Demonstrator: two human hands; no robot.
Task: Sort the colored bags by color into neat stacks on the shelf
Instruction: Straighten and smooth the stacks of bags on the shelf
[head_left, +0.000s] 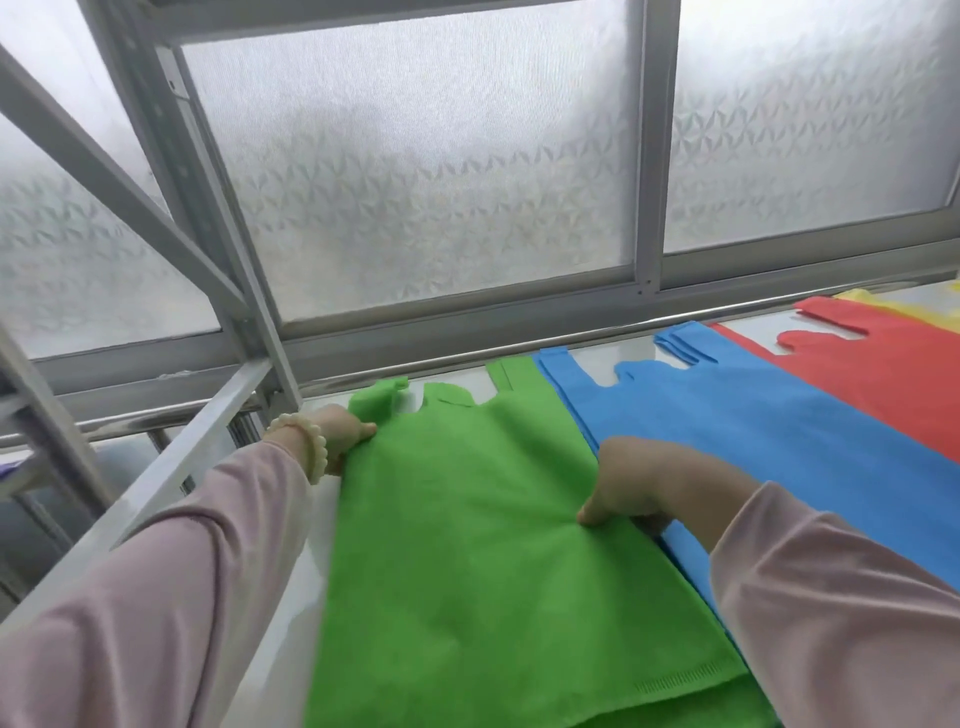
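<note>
**Shelf** (613, 356): white surface below a frosted window (415, 182), with four colour groups laid side by side from near left to far right.

**Green stack** (467, 545): nearest and leftmost. It lies flat, handles toward the window. A second green layer shows under the near edge, slightly out of line. The far-left handle is folded over on itself.

**Blue stack** (753, 415): just right of the green. It has several layers, and its edges are fairly even where they show.

**Red stack** (883, 374): right of the blue, overlapping the blue's far-right edge.

**Yellow stack** (883, 304): only a thin strip shows beyond the red, and the layer count cannot be told.

**Left hand** (332, 431): wears a bead bracelet (306, 441) and grips the green stack's left edge near the handles. The thumb lies on top, and the other fingers are hidden beneath the fabric.

**Right hand** (639, 483): is at the green stack's right edge, where it meets the blue. The fingers (592, 514) are curled and pinch the top green bag, and the cloth puckers at their tips.

**Progress, judged:** the sorting by colour looks largely done, as no mixed or loose bags are in view. What seems left is to square up the green stack, meaning its top bag, the folded handle and the offset lower layer. The far-right stacks are only partly visible, so their neatness cannot be judged.
</note>
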